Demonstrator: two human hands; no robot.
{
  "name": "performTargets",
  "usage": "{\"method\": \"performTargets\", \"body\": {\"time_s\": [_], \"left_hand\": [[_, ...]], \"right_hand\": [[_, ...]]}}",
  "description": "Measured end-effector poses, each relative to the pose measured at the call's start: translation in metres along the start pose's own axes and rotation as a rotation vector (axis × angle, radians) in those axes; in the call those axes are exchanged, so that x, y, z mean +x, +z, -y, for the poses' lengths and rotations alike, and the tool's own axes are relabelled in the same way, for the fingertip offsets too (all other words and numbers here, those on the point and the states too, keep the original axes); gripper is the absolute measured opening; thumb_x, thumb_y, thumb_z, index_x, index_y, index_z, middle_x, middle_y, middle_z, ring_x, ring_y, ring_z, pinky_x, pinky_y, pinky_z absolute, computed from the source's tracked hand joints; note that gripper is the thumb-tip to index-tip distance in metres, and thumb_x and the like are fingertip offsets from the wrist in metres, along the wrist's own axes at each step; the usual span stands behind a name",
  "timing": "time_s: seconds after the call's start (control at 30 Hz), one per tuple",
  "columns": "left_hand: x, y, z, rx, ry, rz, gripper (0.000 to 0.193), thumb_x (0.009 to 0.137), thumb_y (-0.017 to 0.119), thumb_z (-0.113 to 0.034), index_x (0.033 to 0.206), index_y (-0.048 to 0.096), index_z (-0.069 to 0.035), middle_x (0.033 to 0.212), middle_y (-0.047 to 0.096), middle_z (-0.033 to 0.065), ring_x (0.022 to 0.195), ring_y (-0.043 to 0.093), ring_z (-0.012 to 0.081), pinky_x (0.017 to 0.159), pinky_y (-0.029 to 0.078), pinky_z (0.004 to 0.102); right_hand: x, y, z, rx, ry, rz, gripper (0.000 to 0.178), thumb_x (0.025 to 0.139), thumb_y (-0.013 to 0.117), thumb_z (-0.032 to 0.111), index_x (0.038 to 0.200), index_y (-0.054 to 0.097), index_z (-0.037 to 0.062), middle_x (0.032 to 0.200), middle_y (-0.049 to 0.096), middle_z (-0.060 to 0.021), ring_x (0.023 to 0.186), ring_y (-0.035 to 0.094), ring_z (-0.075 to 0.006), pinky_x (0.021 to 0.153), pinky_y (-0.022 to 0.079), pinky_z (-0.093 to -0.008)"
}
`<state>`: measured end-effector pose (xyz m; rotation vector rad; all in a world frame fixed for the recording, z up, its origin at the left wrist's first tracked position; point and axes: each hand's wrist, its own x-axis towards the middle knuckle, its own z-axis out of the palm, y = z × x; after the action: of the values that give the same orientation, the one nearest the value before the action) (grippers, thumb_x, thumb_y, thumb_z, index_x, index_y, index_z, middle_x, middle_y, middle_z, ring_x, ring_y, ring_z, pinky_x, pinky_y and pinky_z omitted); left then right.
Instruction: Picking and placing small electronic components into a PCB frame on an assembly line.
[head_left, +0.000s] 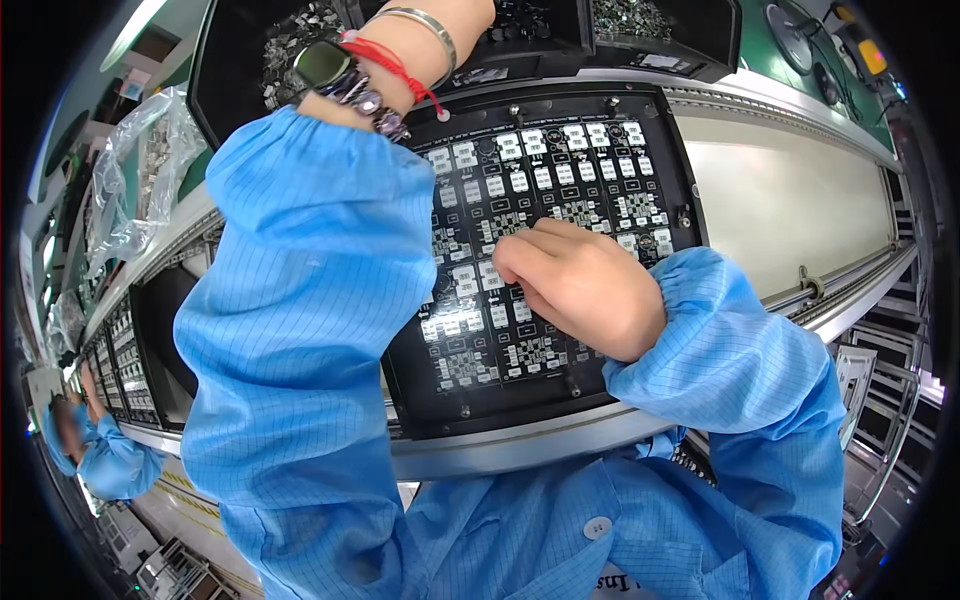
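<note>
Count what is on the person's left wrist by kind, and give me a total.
Watch with dark face: 1
Red string bracelet: 1
Silver bangle: 1
Beaded bracelet: 1
Total: 4

One package noted: a clear plastic bag (140, 170), crumpled, at nine to ten o'clock on the left, holding small grey metallic parts. One screen: a smartwatch face (322, 64), rounded square, dark and unlit, at twelve o'clock on the raised wrist. One label: a small white rectangular sticker (662, 61) with dark print at one o'clock, on a black bin's front edge.
</note>
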<state>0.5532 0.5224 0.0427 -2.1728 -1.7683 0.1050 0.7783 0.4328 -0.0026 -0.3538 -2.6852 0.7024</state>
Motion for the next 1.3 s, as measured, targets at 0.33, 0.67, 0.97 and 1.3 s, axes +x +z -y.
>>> {"method": "performTargets", "body": {"time_s": [0.33,0.67,0.97,1.3], "left_hand": [[-0.006,0.008,-0.001,0.181,0.033,-0.306,0.014,0.076,0.056,-0.006,0.077,0.069,-0.004,0.077,0.066,0.0182,0.079,0.067,0.0318,0.071,0.054,0.0388],[0.005,-0.008,0.005,-0.250,0.163,-0.214,0.011,0.070,0.061,-0.004,0.078,0.069,-0.006,0.073,0.065,0.0144,0.071,0.064,0.0319,0.066,0.052,0.0376],[-0.035,-0.075,-0.024,-0.838,0.072,-0.149,0.016,0.072,0.057,0.001,0.085,0.066,0.000,0.068,0.062,0.0093,0.065,0.063,0.0273,0.063,0.051,0.0337],[-0.096,-0.038,-0.062,-1.555,-0.131,0.073,0.033,0.077,0.058,0.009,0.107,0.062,-0.003,0.086,0.060,0.0016,0.082,0.058,0.0051,0.068,0.047,0.0167]], "right_hand": [[-0.004,-0.002,-0.010,-0.088,-0.084,-0.025,0.027,0.067,0.064,-0.001,0.089,0.050,0.0073,0.082,0.055,-0.0064,0.081,0.056,-0.0262,0.070,0.049,-0.0364],[0.034,-0.105,-0.060,0.045,0.007,-0.405,0.013,0.084,0.064,0.008,0.094,0.060,0.0024,0.085,0.065,-0.0010,0.075,0.060,-0.0096,0.069,0.049,-0.0249],[0.081,-0.136,-0.155,-0.262,0.407,0.001,0.026,0.084,0.060,0.017,0.102,0.062,-0.0015,0.093,0.067,-0.0177,0.085,0.066,-0.0277,0.074,0.050,-0.0371],[0.075,-0.137,-0.174,-0.339,0.384,-0.198,0.013,0.076,0.067,0.012,0.085,0.070,0.0026,0.077,0.066,-0.0183,0.074,0.066,-0.0316,0.068,0.052,-0.0358]]}}
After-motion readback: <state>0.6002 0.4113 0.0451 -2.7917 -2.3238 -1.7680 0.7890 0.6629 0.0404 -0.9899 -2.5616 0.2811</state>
